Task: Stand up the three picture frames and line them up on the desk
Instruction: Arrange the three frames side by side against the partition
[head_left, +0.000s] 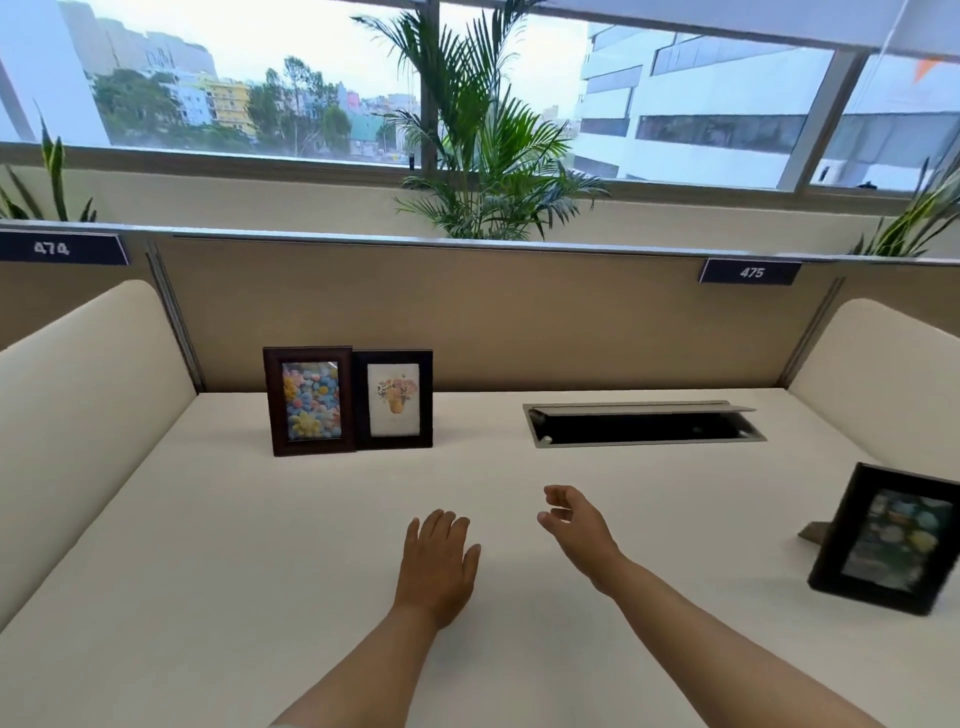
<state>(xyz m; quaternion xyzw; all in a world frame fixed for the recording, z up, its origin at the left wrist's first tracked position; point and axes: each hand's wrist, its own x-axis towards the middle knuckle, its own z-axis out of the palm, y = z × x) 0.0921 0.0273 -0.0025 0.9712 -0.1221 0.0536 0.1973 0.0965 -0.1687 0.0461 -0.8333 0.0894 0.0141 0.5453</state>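
Note:
Two dark wooden picture frames stand upright side by side at the back left of the white desk (260, 571): one with colourful flowers (310, 401) and, touching its right edge, one with a flower-pot drawing (393, 399). A third, black frame (889, 538) stands on its back prop at the desk's right edge, blurred. My left hand (437, 564) hovers palm down over the desk's middle, fingers together, holding nothing. My right hand (574, 525) is just to its right, fingers loosely spread and empty. Both hands are well apart from all frames.
An open cable hatch (644, 423) is set into the desk at the back right. A beige partition (493, 312) with labels 474 and 475 closes the back, and padded side panels (78, 415) flank the desk. Palm plants stand behind the partition under the window.

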